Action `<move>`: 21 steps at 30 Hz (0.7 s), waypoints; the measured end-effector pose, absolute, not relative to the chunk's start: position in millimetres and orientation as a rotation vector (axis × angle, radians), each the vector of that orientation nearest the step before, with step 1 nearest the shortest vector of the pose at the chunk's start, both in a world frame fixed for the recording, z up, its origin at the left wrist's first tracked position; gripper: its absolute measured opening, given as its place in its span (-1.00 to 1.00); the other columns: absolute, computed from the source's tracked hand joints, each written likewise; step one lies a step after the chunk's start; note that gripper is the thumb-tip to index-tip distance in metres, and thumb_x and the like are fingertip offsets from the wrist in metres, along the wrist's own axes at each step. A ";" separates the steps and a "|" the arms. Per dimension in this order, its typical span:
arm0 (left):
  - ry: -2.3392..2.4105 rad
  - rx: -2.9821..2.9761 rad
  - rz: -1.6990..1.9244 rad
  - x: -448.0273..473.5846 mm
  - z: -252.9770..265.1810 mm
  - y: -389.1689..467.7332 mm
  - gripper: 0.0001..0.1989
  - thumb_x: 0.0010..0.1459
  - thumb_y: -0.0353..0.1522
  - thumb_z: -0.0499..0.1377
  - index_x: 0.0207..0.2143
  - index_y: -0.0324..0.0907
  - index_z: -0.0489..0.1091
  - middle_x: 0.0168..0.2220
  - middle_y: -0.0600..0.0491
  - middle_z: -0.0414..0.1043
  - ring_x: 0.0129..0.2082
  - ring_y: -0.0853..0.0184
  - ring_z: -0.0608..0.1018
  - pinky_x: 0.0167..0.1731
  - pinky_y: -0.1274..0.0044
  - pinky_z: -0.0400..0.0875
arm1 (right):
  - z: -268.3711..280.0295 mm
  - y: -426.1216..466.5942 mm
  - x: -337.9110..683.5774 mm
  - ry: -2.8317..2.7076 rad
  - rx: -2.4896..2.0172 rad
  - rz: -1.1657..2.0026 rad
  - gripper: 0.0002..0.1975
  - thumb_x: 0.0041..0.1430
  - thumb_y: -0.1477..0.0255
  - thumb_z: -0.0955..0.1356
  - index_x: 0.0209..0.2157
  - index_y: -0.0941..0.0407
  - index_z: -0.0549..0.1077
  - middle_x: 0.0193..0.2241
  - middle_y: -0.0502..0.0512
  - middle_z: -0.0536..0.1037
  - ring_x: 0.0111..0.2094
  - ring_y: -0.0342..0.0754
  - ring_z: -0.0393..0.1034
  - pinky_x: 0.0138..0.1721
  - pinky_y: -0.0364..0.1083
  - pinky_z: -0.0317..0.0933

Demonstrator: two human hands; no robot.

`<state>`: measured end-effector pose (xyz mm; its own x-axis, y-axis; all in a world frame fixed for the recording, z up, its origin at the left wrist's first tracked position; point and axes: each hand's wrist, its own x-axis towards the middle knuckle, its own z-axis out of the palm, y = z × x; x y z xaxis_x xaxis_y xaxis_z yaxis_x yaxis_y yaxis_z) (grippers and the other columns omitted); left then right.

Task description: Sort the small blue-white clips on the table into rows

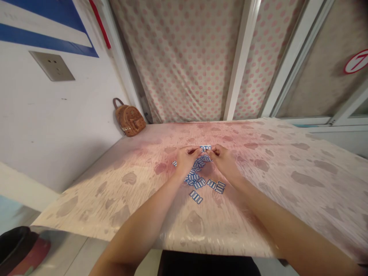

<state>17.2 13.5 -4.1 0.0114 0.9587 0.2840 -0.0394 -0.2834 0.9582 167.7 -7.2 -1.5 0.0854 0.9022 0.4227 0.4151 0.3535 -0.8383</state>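
Between my two hands, above the far side of a loose pile, is a small flat blue-and-white slotted piece (pixel 205 148). My left hand (pixel 186 158) pinches its left end with thumb and finger. At the other end, the fingertips of my right hand (pixel 222 157) are closed on the same piece. Under and in front of the hands lies a heap of similar blue-and-white pieces (pixel 194 177), partly hidden by my left hand and wrist. A single piece (pixel 196 197) lies apart on the near side, and two more (pixel 216 186) lie to the right of the heap.
A patterned cloth (pixel 129 214) covers the table. A small brown backpack (pixel 130 119) stands at the back left corner by the wall. A dotted curtain (pixel 184 65) hangs behind white frames. On the floor at left is a dark and red bin-like object (pixel 25 249).
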 end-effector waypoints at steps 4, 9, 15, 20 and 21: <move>1.034 1.423 1.415 17.2 -5.3 13.2 -0.91 0.10 -0.39 0.31 -0.35 -0.20 0.61 -0.37 -0.02 0.63 -0.37 0.24 0.66 -0.36 0.50 0.51 | -2.1 -6.8 167.6 -1.531 -1.250 0.559 -0.77 0.13 0.23 0.29 -0.50 0.05 0.30 -0.59 -0.03 0.39 -0.52 -0.07 0.29 -0.46 -0.10 0.07; 1.074 1.461 1.397 16.6 -5.9 13.8 -0.90 0.11 -0.37 0.31 -0.34 -0.20 0.62 -0.39 -0.01 0.63 -0.40 0.27 0.63 -0.37 0.52 0.49 | -4.0 -5.3 168.2 -1.550 -1.268 0.567 -0.78 0.13 0.24 0.29 -0.51 0.06 0.30 -0.60 -0.03 0.38 -0.52 -0.07 0.29 -0.47 -0.09 0.07; 1.035 1.345 1.392 14.1 2.1 12.9 -0.92 0.08 -0.40 0.31 -0.39 -0.23 0.60 -0.44 0.01 0.60 -0.45 0.31 0.61 -0.37 0.53 0.48 | 1.3 -9.5 170.5 -1.559 -1.295 0.365 -0.65 0.10 0.29 0.40 -0.08 0.09 0.39 -0.37 0.03 0.47 -0.42 -0.03 0.39 -0.38 -0.07 0.25; 1.043 1.244 1.368 12.6 5.9 13.2 -0.94 0.07 -0.42 0.31 -0.42 -0.23 0.60 -0.49 0.03 0.58 -0.50 0.35 0.57 -0.40 0.56 0.46 | 6.8 -10.9 175.4 -1.852 -1.249 0.119 -0.51 0.20 0.41 0.34 0.18 -0.01 0.35 -0.13 0.14 0.45 -0.21 0.07 0.44 -0.21 0.01 0.33; 1.042 1.237 1.362 12.5 6.3 13.0 -0.94 0.07 -0.43 0.31 -0.42 -0.23 0.60 -0.49 0.04 0.58 -0.51 0.36 0.57 -0.40 0.56 0.46 | 7.0 -10.8 175.8 -1.877 -1.245 0.097 -0.55 0.22 0.42 0.33 0.16 0.01 0.38 -0.13 0.14 0.46 -0.22 0.08 0.44 -0.20 0.02 0.33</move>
